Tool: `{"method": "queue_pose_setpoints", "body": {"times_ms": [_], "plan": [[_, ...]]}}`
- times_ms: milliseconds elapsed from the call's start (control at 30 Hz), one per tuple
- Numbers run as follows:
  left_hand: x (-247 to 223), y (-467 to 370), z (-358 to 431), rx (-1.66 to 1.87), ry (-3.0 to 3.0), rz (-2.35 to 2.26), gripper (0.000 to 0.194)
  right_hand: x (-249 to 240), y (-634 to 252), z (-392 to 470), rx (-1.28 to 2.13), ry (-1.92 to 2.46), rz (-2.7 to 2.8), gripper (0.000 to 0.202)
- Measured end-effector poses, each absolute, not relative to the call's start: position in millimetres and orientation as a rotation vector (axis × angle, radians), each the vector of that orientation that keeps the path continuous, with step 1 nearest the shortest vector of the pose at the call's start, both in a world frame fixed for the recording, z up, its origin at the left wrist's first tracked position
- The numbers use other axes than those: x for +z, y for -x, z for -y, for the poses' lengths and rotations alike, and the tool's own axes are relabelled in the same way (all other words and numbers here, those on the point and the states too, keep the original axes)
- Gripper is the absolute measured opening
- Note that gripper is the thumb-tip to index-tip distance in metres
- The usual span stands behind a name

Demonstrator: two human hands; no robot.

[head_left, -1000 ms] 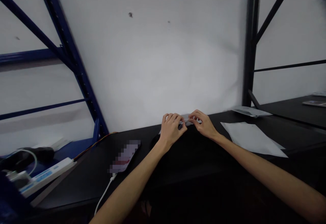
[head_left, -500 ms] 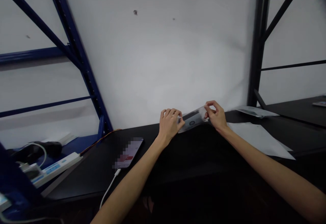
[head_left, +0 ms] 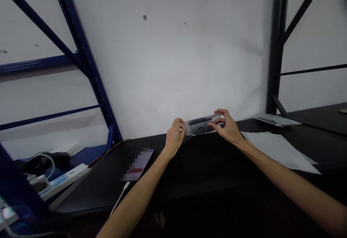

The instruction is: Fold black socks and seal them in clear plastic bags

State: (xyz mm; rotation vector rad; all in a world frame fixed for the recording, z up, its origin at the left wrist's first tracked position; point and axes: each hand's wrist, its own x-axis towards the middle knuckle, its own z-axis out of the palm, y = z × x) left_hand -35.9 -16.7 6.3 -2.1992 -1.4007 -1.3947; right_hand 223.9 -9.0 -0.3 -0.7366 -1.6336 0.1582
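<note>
Between my two hands is a translucent plastic bag [head_left: 193, 128], held up above the black tabletop [head_left: 206, 173] near the wall. A dark band and a dark ring shape show on it; what is inside cannot be made out. My left hand [head_left: 174, 136] pinches its left end with the fingers closed. At the other end, my right hand [head_left: 228, 129] grips the bag, its thumb on the near face and its fingers at the top edge.
Left on the tabletop lies a phone [head_left: 138, 165] with a white cable [head_left: 119, 199]. White sheets [head_left: 279, 149] and another clear bag [head_left: 276, 119] lie to the right. A power strip [head_left: 65, 181] sits by the blue rack frame [head_left: 94, 81]; a black post [head_left: 274, 68] stands at right.
The bag has turned to lie more level. My left hand has shifted left, to its end, and my right thumb has moved inward over the near face.
</note>
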Motion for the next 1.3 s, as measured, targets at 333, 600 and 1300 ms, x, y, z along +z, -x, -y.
{"method": "queue_pose_setpoints", "body": {"times_ms": [333, 600, 1300], "plan": [[-5.4, 35.3, 10.6, -1.291, 2.139, 1.272, 0.024, -4.4, -237.0, -41.4, -0.404, 1.100, 1.900, 0.017], [-41.6, 36.0, -8.3, -0.914, 2.575, 1.545, 0.026, -37.3, -248.7, -74.1, -0.492, 1.509, 2.158, 0.049], [-44.9, 33.0, -15.5, -1.217, 2.907, 1.665, 0.062, -11.6, -281.4, -72.7, 0.305, 1.033, 2.499, 0.040]]}}
